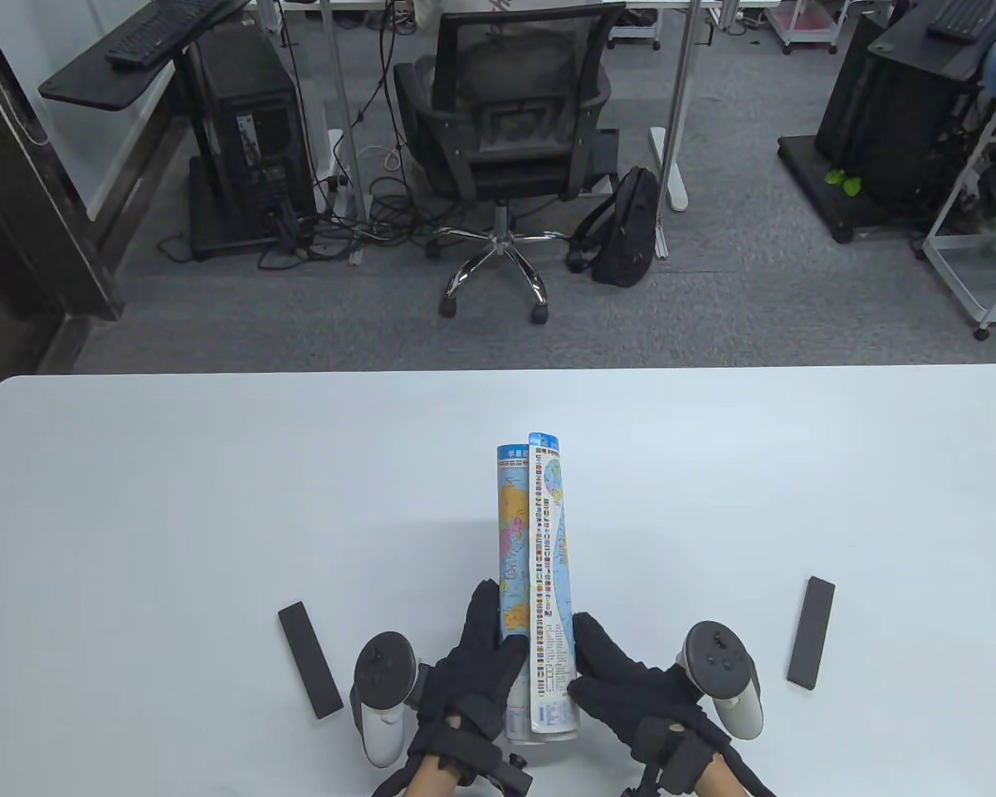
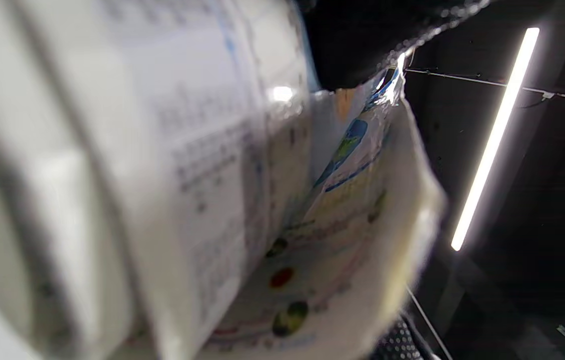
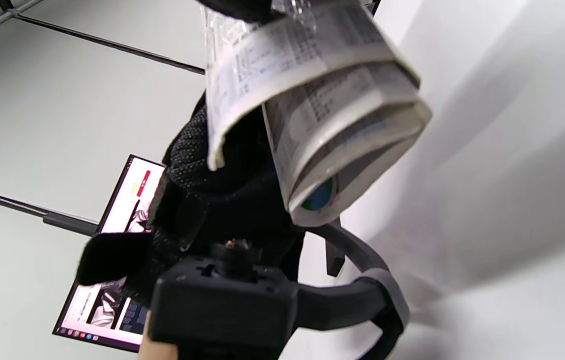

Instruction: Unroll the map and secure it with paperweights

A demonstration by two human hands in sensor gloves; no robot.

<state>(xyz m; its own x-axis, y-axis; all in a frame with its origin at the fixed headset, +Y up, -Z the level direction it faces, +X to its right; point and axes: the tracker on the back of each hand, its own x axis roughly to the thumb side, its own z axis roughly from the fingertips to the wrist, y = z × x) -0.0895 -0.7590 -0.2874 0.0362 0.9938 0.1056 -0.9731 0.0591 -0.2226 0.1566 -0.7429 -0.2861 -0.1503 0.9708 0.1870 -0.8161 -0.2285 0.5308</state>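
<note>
Glossy paper map roll [image 1: 535, 581] lay lengthwise on the white table [image 1: 174, 498], its near end clamped between the left hand [image 1: 473, 672] and right hand [image 1: 622, 681], probably to start unrolling it. Two flat black bar paperweights [image 1: 310, 659] [image 1: 811, 633] waited on either side, likely for pinning the edges.

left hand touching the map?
Touching. Table view: left hand fingers wrap the rolled map near its close end, no gap visible.

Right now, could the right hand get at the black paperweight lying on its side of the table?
Probably yes: the black paperweight lies in the open just right of the right hand, nothing between them. But that hand grips the rolled map and must let go first.
</note>
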